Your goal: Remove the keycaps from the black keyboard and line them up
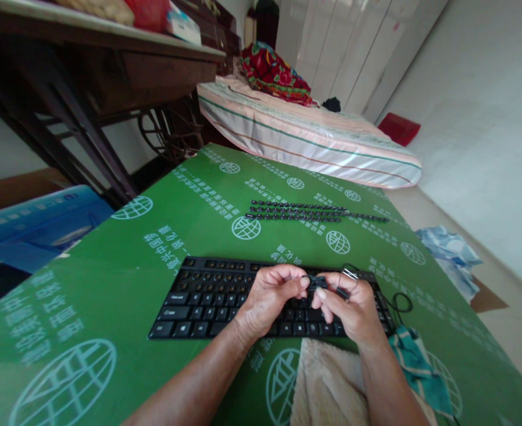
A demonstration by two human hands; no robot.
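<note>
A black keyboard (216, 327) lies on the green table. Its upper left rows show bare key sockets, while lower rows carry keycaps. Above its right half, my left hand (265, 299) pinches a small black keycap (318, 283) between thumb and forefinger. From the other side, my right hand (354, 310) has its fingertips closed at the same piece. A slim dark item with a silvery part (350, 273) shows at the right fingers; its kind is unclear. Beyond the keyboard, loose black keycaps (294, 212) lie in several neat rows.
A beige cloth (327, 384) and a teal checked cloth (421, 367) lie at the near right of the green table (123, 296). A black cable (403, 303) curls beside the keyboard. Behind stand a bed (314, 139) and, at left, a sewing-machine table (154, 71).
</note>
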